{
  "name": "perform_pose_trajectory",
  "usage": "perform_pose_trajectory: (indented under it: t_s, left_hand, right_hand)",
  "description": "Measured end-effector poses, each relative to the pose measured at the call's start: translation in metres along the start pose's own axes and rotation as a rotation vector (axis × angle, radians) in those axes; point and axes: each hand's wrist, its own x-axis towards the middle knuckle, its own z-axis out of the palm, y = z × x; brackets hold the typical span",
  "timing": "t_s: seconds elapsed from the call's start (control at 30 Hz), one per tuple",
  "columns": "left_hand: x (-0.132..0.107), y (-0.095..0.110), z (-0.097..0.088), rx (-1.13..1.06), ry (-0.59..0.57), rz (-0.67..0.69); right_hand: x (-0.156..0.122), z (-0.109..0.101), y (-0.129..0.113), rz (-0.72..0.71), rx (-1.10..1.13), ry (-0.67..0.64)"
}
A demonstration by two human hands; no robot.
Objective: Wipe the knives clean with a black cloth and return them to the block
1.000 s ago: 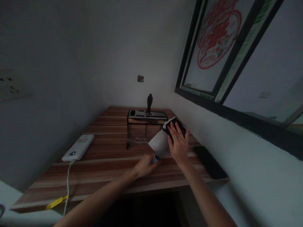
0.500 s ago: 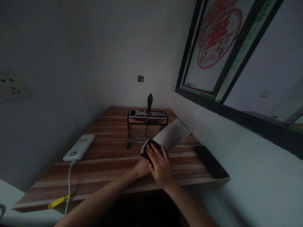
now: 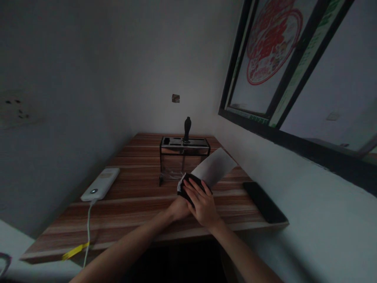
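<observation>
A cleaver with a broad, pale grey blade (image 3: pixel 216 167) points away to the upper right above the table. My left hand (image 3: pixel 179 209) is at its near end, closed around the handle area; the fingers and handle are mostly hidden. Over the near part of the blade lies a black cloth (image 3: pixel 183 188) with a whitish edge. My right hand (image 3: pixel 203 204) presses and holds this cloth from above, fingers bent over it and slightly spread. Just beyond both hands stands a clear-sided knife block (image 3: pixel 185 147) with a dark frame, a black knife handle (image 3: pixel 187 126) rising from its top.
A white power bank (image 3: pixel 101 184) with a white cable (image 3: pixel 88 224) and yellow tag (image 3: pixel 75 251) lies on the left of the wood-grain table (image 3: pixel 132 204). A black phone (image 3: pixel 265 202) lies near the right edge. Walls and a framed window (image 3: pixel 265 122) stand close by.
The right hand and the cloth have shifted very slightly to the right. The whole view has moved a little; the cleaver and knife block look the same.
</observation>
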Motion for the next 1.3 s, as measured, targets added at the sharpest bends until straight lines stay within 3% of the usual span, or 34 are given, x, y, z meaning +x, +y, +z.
perform_pose_trajectory:
  t_s: [0.3,0.57,0.77,1.0,1.3]
  left_hand:
    - [0.002,0.002,-0.001,-0.047,0.032,0.01]
    - [0.005,0.012,-0.007,-0.17,0.14,0.018]
    - [0.004,0.017,-0.011,-0.066,0.011,-0.168]
    - [0.005,0.023,-0.016,-0.024,0.017,-0.165]
    - [0.001,0.025,-0.016,0.004,-0.009,-0.176]
  right_hand:
    - [0.002,-0.004,0.009,-0.058,-0.018,-0.041]
    - [0.008,-0.006,0.022,-0.036,-0.071,-0.006]
    - [0.014,-0.02,0.039,-0.009,-0.132,0.018]
    - [0.019,-0.037,0.066,0.051,-0.208,0.085]
    - [0.033,-0.057,0.096,0.188,-0.248,0.279]
